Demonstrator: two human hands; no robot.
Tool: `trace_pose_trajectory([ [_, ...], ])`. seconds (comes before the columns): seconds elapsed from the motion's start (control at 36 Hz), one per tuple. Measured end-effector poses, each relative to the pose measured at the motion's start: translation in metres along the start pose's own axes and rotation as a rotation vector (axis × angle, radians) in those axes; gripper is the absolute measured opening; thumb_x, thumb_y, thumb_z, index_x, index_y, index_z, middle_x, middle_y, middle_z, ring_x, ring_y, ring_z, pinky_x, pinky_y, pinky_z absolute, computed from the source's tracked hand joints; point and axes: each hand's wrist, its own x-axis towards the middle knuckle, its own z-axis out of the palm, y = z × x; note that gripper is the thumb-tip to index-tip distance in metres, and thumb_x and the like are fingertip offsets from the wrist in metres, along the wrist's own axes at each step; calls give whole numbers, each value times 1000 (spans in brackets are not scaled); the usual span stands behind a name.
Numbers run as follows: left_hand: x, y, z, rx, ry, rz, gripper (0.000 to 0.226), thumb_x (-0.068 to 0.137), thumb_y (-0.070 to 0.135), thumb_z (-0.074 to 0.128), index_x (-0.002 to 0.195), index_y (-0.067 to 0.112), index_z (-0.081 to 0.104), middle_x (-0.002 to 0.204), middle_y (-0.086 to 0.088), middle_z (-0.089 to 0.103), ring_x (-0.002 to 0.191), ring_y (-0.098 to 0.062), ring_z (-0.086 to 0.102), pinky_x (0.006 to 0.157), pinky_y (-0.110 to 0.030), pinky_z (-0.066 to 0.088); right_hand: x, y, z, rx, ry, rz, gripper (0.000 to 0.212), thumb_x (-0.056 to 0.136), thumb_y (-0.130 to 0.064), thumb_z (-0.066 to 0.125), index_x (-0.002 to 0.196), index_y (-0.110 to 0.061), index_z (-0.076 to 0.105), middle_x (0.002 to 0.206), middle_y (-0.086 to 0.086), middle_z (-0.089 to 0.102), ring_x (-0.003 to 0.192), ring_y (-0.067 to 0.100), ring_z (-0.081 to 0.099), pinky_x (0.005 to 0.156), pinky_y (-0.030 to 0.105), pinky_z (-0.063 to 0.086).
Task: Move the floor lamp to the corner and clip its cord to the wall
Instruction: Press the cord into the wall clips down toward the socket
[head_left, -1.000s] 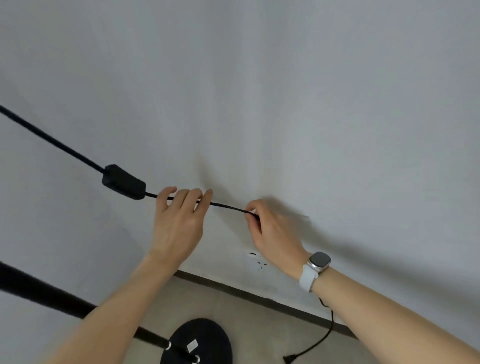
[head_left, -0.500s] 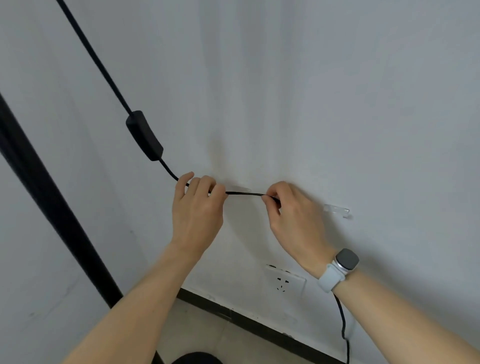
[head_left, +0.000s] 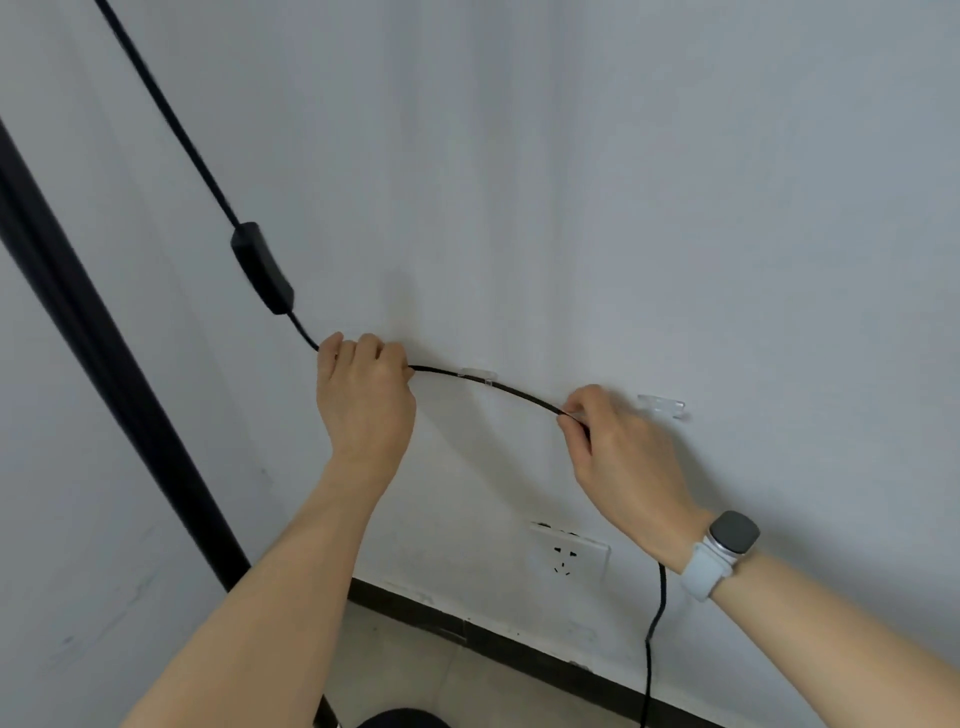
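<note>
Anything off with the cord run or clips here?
Nothing damaged. The cord sags between the left hand and right hand, passing the first clear clip; whether it is seated there is unclear. The second clip is empty.

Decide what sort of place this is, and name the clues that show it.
Probably a room in a home, near a corner: a plain white wall with a socket, a dark skirting board above a tiled floor, and a floor lamp's pole.
</note>
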Motion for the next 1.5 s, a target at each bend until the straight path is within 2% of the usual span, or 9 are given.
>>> trace_pose_trajectory([
  [0.25,-20,18,8,-101,89,198,4,80,10,65,84,12,66,80,-5,68,85,-31,60,94,-39,23,-5,1,-18,-87,28,-7,15,92,-14,41,81,-7,47,57,10,54,52,35,54,46,38,40],
  [0.47,-39,32,5,-197,234,291,22,78,16,71,99,14,67,94,-8,65,82,-27,60,85,-37,28,9,-2,-15,-69,-47,-64,19,94,-18,41,84,-7,53,67,13,64,63,36,56,56,39,45],
  [0.61,-36,55,-1,-248,184,492,11,77,14,70,86,19,72,90,-4,68,81,-28,62,78,-37,29,3,-1,-10,86,-46,0,13,91,-18,47,89,-9,56,71,12,68,69,32,59,62,44,48],
  [0.75,-33,63,2,-251,150,475,5,77,16,70,72,17,70,80,-5,65,74,-27,60,74,-34,28,-12,14,-15,292,-162,142,8,91,-20,50,95,-13,53,72,5,67,72,23,59,69,39,50],
  [0.89,-41,65,5,-243,160,318,4,80,7,66,77,11,67,82,-11,62,71,-30,57,69,-38,38,-34,44,-32,432,-282,255,3,90,-23,51,90,-24,54,60,-6,57,49,4,47,62,36,51],
  [1.06,-41,76,4,-258,160,295,5,79,4,65,77,8,66,84,-11,65,76,-32,58,68,-38,35,-54,75,-56,413,-96,321,12,88,-14,54,78,-20,56,64,1,61,45,4,49,46,10,38],
  [1.25,-55,110,3,-387,132,557,12,86,20,58,83,15,68,70,2,66,73,-28,59,75,-33,32,-40,67,-75,153,-16,130,7,87,-19,54,80,-17,58,64,0,64,59,16,50,61,34,45],
  [1.39,-58,126,2,-534,73,399,12,82,16,62,75,8,68,69,-8,62,63,-28,55,66,-30,36,-33,57,-84,119,60,53,7,85,-18,59,83,-11,61,69,4,70,68,25,61,67,43,52],
  [1.5,-57,129,3,-524,7,317,9,77,11,66,70,5,66,71,-11,60,64,-29,56,69,-30,33,-32,69,-95,147,33,139,7,83,-23,62,88,-19,62,65,-16,61,74,19,62,74,38,52],
])
